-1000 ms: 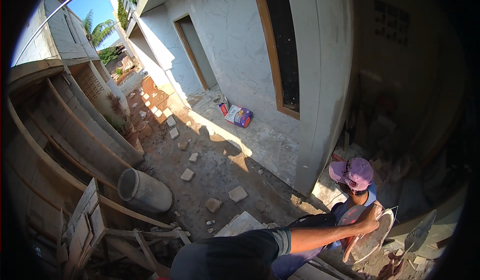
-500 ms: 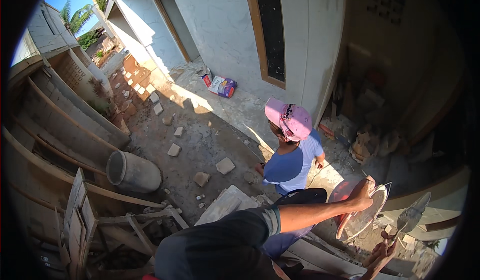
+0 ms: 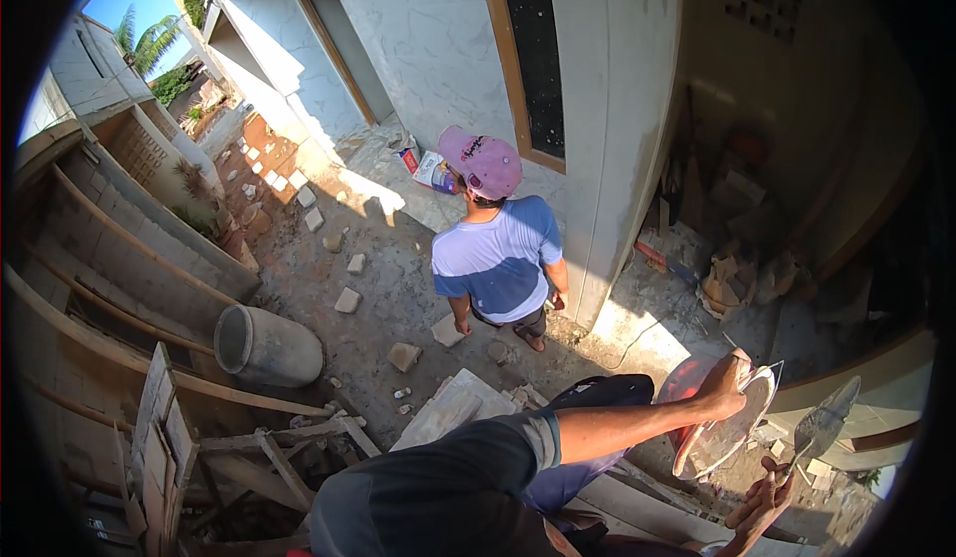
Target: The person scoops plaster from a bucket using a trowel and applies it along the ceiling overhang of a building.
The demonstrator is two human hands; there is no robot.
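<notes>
My left arm stretches across to the right, and my left hand (image 3: 724, 390) is closed on the edge of a red bucket (image 3: 687, 378). The bucket is tilted, its rim smeared with pale grey, and a thin wire handle shows beside my fingers. Lower down, my right hand (image 3: 765, 495) grips a pointed trowel (image 3: 827, 420) by its handle. The trowel's grey, mortar-stained blade points up and away, just right of the bucket and apart from it. What lies inside the bucket is hard to make out.
A person in a pink cap (image 3: 488, 164) stands on the ground below. A grey cylinder (image 3: 269, 343) stands at left beside a wooden frame (image 3: 164, 447). Broken blocks (image 3: 403, 356) litter the path, and bags (image 3: 430, 171) lie by the wall. A pale board (image 3: 458, 408) lies beneath my arm.
The person in the pink cap has walked left and farther away, now with their back to me. Both my hands keep their holds, with the trowel shifted only slightly.
</notes>
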